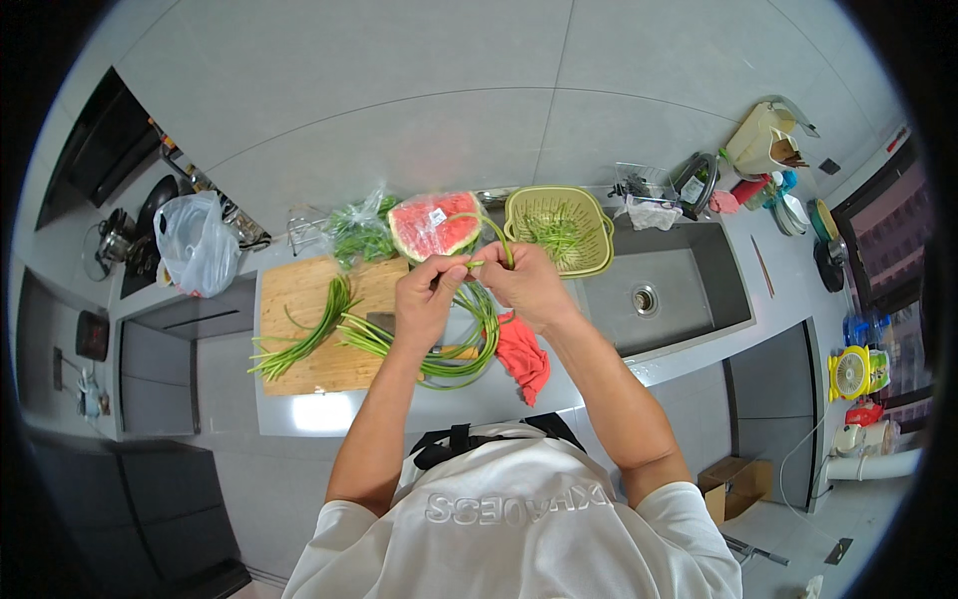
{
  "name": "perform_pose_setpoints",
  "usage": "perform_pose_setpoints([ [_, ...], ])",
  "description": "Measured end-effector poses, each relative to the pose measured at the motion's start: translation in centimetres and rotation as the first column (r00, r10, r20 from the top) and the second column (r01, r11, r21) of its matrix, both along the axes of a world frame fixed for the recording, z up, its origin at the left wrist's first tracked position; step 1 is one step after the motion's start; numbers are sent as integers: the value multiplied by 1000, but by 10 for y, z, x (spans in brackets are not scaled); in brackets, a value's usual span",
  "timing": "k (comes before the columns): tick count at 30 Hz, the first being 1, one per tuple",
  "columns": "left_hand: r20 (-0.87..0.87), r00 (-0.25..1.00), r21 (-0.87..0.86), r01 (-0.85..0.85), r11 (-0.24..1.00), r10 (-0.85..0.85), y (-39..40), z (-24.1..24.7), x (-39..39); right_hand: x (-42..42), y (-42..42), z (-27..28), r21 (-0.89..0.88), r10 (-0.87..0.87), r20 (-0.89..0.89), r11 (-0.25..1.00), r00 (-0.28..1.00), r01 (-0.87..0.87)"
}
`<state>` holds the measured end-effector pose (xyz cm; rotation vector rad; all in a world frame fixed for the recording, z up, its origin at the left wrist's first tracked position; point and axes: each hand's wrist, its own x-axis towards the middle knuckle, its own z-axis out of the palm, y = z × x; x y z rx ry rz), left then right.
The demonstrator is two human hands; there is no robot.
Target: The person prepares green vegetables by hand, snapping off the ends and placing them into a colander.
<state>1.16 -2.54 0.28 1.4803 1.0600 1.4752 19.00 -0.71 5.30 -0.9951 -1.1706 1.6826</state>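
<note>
My left hand (pixel 430 299) and my right hand (pixel 528 288) meet above the counter, both pinching one long green garlic scape (pixel 490 222). Its free length loops up behind my right fingers. Below my hands, a bundle of garlic scapes (pixel 479 363) curves from the wooden cutting board (pixel 299 292) onto the counter. A second bundle of scapes (pixel 318 333) rests on the board's left part. Partly hidden under the nearer bundle is a knife, its wooden handle (pixel 458 352) showing. Short green pieces (pixel 554 236) lie in the olive-green draining basket (pixel 603 224) beyond my right hand.
Behind the board are a plastic-wrapped cut watermelon (pixel 426 224) and a bag of leafy greens (pixel 363 232). A red cloth (pixel 524 359) lies right of the scapes, near the steel sink (pixel 673 307). Farther left stands a white plastic bag (pixel 198 243); chopsticks (pixel 762 266) lie right of the sink.
</note>
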Motion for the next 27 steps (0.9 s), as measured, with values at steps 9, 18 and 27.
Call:
perform_pose_setpoints([
  [9, 91, 996, -68, 25, 997, -19, 9, 11, 4, -13, 3, -14, 229, -193, 119, 960, 974, 162],
  [18, 658, 753, -152, 159, 975, -20, 22, 3, 8, -9, 9, -33, 290, -199, 348, 952, 916, 97],
  [27, 541, 829, -286, 28, 958, 138, 36, -3, -10, 44, 33, -63, -212, -461, -98, 876, 882, 434],
])
